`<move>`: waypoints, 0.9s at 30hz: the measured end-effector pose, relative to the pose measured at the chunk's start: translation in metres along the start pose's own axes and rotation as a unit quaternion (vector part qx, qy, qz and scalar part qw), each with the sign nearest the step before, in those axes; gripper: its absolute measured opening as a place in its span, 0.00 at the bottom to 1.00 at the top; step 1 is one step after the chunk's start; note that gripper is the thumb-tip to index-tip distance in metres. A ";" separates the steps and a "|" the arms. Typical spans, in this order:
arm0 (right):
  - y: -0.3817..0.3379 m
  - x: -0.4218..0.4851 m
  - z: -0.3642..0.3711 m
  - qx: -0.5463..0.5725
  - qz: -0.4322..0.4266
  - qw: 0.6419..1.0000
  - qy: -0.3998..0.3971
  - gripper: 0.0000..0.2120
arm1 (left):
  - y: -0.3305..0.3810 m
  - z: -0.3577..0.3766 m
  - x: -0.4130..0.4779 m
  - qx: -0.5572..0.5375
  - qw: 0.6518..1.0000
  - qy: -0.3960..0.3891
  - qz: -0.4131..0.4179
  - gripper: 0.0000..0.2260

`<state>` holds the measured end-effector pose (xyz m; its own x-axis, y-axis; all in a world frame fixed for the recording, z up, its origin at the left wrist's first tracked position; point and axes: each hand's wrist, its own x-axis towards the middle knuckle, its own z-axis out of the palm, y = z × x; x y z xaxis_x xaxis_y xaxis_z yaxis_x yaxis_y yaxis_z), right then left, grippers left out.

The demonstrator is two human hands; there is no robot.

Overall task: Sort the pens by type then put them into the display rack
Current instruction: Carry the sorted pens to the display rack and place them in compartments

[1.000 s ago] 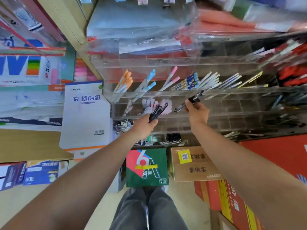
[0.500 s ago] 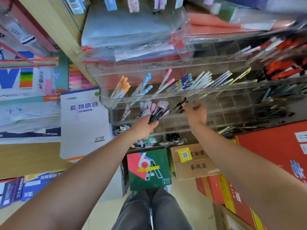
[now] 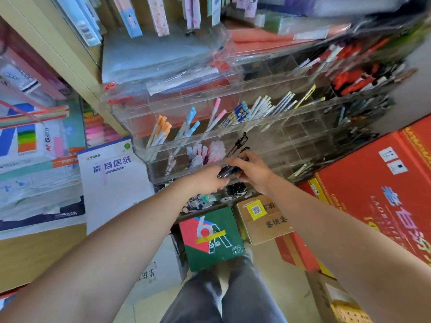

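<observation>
Left hand [image 3: 205, 180] and right hand [image 3: 253, 170] grip black pens [image 3: 227, 170] lying nearly level, left-to-right.

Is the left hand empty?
No, the left hand grips a bundle of black pens.

A stationery shop: a clear acrylic display rack [image 3: 291, 141] with many compartments holds pens [image 3: 163, 128] grouped by cap colour. A pad of letter paper [image 3: 114, 180] leans beside it, carded goods [image 3: 130, 17] hang above, plastic folders [image 3: 154, 57] lie on top, and stock cartons [image 3: 377, 183] crowd the floor.
</observation>
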<state>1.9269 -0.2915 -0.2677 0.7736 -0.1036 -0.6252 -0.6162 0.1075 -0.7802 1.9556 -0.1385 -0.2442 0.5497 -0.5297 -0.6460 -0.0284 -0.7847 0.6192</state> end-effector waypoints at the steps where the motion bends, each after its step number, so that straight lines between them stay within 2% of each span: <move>1: -0.001 0.000 -0.004 0.010 0.007 1.000 0.004 0.11 | 0.004 0.001 0.001 0.001 1.000 -0.004 0.000 0.10; 4: -0.005 0.001 -0.016 0.016 0.030 0.999 0.038 0.10 | 0.022 0.007 0.005 0.019 1.000 0.002 0.017 0.08; 8: -0.011 0.005 -0.035 0.010 0.049 0.996 0.074 0.11 | 0.048 0.020 0.013 -0.034 0.999 -0.002 0.022 0.05; 11: -0.019 0.005 -0.052 0.027 0.062 0.998 0.010 0.12 | 0.057 0.023 0.020 -0.037 0.999 0.012 0.012 0.06; 13: -0.026 0.007 -0.062 0.019 0.060 0.998 -0.024 0.11 | 0.060 0.023 0.025 0.000 0.999 0.028 0.019 0.08; 17: -0.040 0.016 -0.073 -0.004 0.008 1.000 0.000 0.10 | 0.066 0.024 0.033 0.017 0.996 0.091 0.007 0.05; 23: -0.062 0.026 -0.096 -0.009 -0.096 0.988 0.122 0.09 | 0.048 0.016 0.039 0.131 0.971 0.184 -0.081 0.24; 27: -0.063 0.037 -0.092 -0.043 -0.173 0.972 0.154 0.09 | 0.035 0.015 0.039 0.189 0.964 0.166 -0.082 0.27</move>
<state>1.9810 -0.3928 -0.2438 0.8635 -0.4120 -0.2908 -0.3472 -0.0675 -0.9354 1.9636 -0.1911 -0.2548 0.8076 -0.3056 -0.5044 -0.1863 -0.9437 0.2735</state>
